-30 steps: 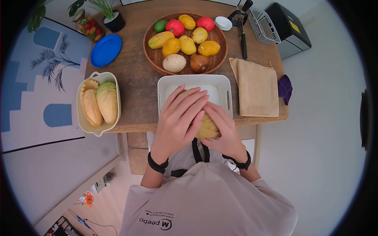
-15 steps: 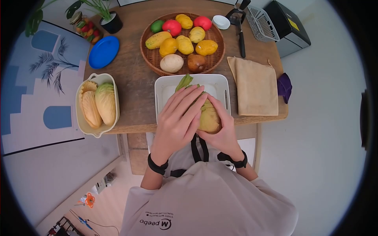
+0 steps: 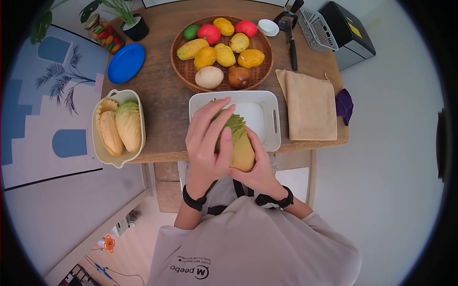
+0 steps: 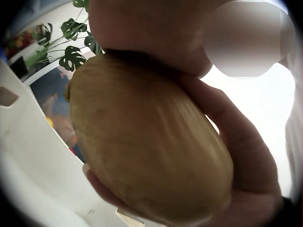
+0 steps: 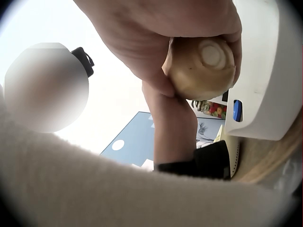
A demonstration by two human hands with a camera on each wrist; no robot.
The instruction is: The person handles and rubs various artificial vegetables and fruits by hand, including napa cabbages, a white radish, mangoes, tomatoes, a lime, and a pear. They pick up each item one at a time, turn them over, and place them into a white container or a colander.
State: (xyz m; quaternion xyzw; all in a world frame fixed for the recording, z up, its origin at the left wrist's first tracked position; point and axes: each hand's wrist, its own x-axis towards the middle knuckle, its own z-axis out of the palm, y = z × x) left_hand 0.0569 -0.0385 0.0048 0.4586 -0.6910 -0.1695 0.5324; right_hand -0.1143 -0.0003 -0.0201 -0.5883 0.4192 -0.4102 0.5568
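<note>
A yellow-green leafy vegetable (image 3: 243, 152), like a small cabbage, is held between both hands over the near edge of the white tray (image 3: 273, 102). The right hand (image 3: 260, 174) grips its lower right side, thumb and fingers curled round it. On its upper left side rests the left hand (image 3: 206, 145), fingers spread and bent over the green leaves. The smooth pale body of the vegetable (image 4: 151, 137) fills the left wrist view. In the right wrist view its round cut base (image 5: 213, 54) shows beneath the right hand (image 5: 165, 23).
Behind the tray stands a wicker basket (image 3: 179, 71) of fruit. A cream container (image 3: 142, 138) with two cabbages is at the left, below a blue plate (image 3: 126, 63). To the right lie a beige cloth (image 3: 311, 107), a purple item (image 3: 344, 107) and a black-handled tool (image 3: 293, 55).
The vegetable has turned and come slightly nearer the body, showing more green leaves. The left hand's fingers have lifted and spread, while the right hand has shifted down and left.
</note>
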